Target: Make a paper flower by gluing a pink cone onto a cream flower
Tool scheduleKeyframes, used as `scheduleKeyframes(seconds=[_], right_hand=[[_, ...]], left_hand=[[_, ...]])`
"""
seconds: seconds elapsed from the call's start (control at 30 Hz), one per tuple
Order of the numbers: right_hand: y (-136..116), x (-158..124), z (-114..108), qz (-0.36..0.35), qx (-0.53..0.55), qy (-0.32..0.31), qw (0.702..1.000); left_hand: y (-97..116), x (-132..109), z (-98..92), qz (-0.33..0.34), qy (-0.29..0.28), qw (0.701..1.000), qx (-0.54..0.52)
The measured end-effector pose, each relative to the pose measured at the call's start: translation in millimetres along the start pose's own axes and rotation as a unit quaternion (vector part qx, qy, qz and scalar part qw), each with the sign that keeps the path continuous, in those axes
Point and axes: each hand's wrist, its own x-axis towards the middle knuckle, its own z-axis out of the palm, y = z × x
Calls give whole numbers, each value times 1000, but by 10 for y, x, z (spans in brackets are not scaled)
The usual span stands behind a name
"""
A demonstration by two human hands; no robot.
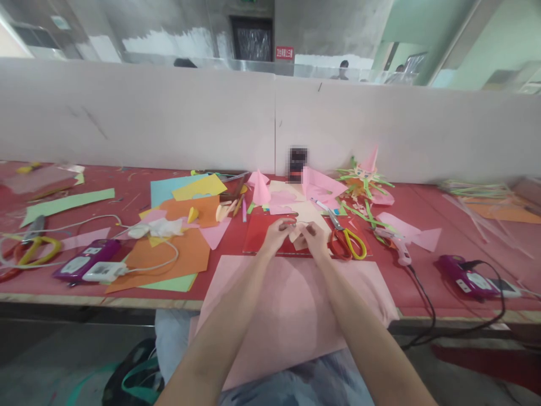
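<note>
My left hand (278, 233) and my right hand (314, 237) are close together over a red mat (257, 235), fingers closed in pinches. Between the fingertips is a small beige piece of paper (298, 234); its exact shape is partly hidden by the fingers. A larger beige paper sheet (311, 213) lies just beyond my hands. Right of my right hand rest scissors (350, 243) with red and yellow handles, blades pointing away. Pink paper (291, 304) spreads from the table edge over my lap, under my forearms.
A pink paper cone (261, 189) stands behind the mat. At right are a paper figure (367, 172), a glue gun (399, 247) and a purple device (467, 277) with cables. At left lie orange paper (169, 256), a purple device (87, 259) and scissors (36, 245). A white partition (169, 118) stands behind.
</note>
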Motion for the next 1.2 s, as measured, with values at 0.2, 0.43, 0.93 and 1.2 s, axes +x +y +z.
scheduleKeyframes(seconds=[0.2,0.43,0.93,1.2], right_hand=[[-4,33,-58,98,129,51,985],[-7,38,-57,108,178,49,977],[12,50,-59,106,192,56,974],[35,59,-64,115,215,49,969]], left_hand=[[-1,14,14,-49,-11,996,-76],[-13,15,27,-43,-41,998,-37],[27,5,48,-51,-51,997,-35],[29,9,35,-45,-72,996,-28]])
